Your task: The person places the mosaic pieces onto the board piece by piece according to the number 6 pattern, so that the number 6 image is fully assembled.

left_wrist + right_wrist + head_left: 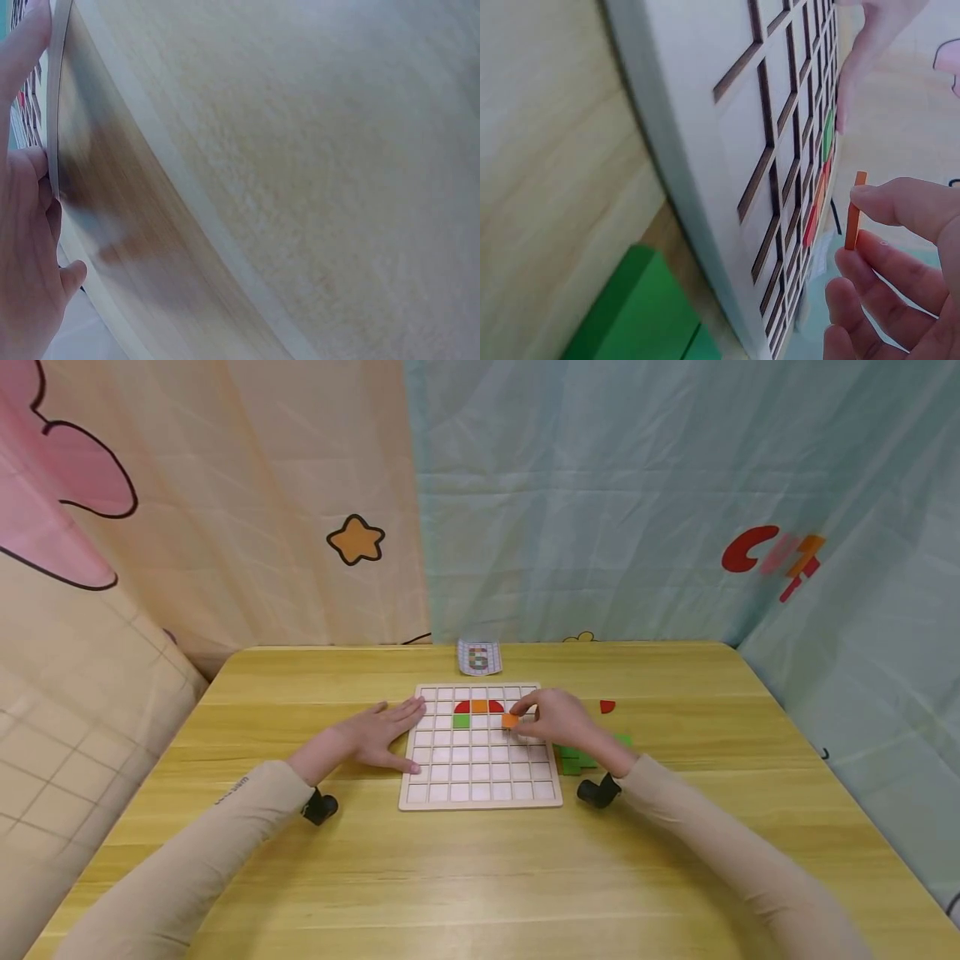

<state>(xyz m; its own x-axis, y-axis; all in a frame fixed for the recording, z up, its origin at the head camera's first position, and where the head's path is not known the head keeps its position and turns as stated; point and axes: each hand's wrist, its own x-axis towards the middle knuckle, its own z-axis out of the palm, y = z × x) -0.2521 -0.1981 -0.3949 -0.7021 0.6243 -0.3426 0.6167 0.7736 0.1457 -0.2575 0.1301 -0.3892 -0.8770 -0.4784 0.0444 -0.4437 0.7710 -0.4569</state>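
Observation:
A white grid board [480, 783] lies on the table, with two red quarter-round tiles, an orange tile [479, 706] between them and a green tile [461, 721] below the left one. My right hand [558, 718] pinches an orange square tile [510, 721] over the board; in the right wrist view, thumb and finger grip that tile [856, 214] on edge. At the board's left edge my left hand [382, 737] rests with fingers spread, and the left wrist view shows the hand [30, 247] against the rim.
Green tiles [573, 760] lie right of the board, partly under the right forearm. A red quarter-round tile [607, 706] is farther right. Behind the board is a small pattern card [479, 658]. Curtains [600, 527] hang behind the table [465, 885].

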